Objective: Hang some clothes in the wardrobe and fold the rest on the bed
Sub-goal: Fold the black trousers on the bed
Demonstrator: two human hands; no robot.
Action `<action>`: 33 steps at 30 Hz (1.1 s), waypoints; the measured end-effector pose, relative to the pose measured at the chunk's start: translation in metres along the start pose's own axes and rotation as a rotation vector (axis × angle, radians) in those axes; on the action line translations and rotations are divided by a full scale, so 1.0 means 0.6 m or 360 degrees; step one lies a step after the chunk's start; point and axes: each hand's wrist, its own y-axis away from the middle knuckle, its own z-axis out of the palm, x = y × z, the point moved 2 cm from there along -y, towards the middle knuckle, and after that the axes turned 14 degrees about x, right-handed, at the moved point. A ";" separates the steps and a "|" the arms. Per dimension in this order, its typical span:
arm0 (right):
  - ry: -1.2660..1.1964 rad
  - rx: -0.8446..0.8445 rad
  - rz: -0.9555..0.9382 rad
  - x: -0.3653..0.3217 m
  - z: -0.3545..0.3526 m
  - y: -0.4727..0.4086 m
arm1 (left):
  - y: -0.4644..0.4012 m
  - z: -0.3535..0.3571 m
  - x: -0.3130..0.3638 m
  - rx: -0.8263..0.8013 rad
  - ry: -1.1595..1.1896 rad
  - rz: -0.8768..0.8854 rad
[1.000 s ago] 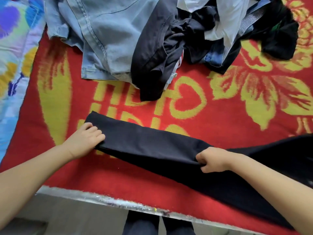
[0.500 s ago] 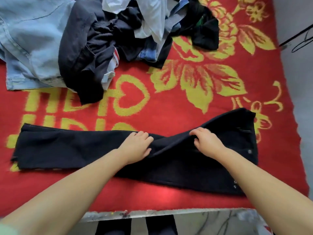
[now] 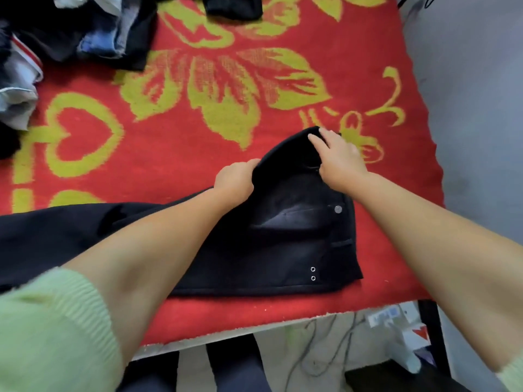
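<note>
both arms fwd, left hand (image 3: 236,179), right hand (image 3: 338,157), fingers curled, gripping

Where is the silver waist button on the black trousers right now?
Head view, right of centre: the silver button sits on the black trousers, just below the right hand.

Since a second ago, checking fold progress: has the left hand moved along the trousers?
Yes. The left hand went from the hem end to the waist end of the black trousers.

A red blanket (image 3: 198,171) with yellow flowers and a heart outline is covering the bed. Below the blanket's near edge, grey cables (image 3: 319,343) are trailing beside a white power strip (image 3: 387,318). A black post (image 3: 430,332) is standing under the blanket's right corner, with grey floor (image 3: 475,108) lying beyond.
</note>
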 end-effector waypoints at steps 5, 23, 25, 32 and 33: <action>0.0258 0.0064 -0.0300 0.004 0.002 -0.005 | 0.100 -0.011 0.029 0.0107 0.0081 0.0268; -0.0934 -0.0020 0.0704 0.137 0.143 0.300 | 0.367 0.049 -0.033 0.0113 -0.0022 0.0482; -0.0999 -0.0063 0.1263 0.154 0.174 0.308 | 0.361 0.020 -0.066 0.0455 0.0014 0.0051; -0.1694 -0.0287 0.1499 0.094 0.198 0.274 | 0.373 -0.012 -0.185 0.0261 -0.0242 -0.1203; -0.1667 -0.0246 0.1441 0.096 0.191 0.267 | 0.375 -0.007 -0.192 0.0076 -0.0408 -0.1004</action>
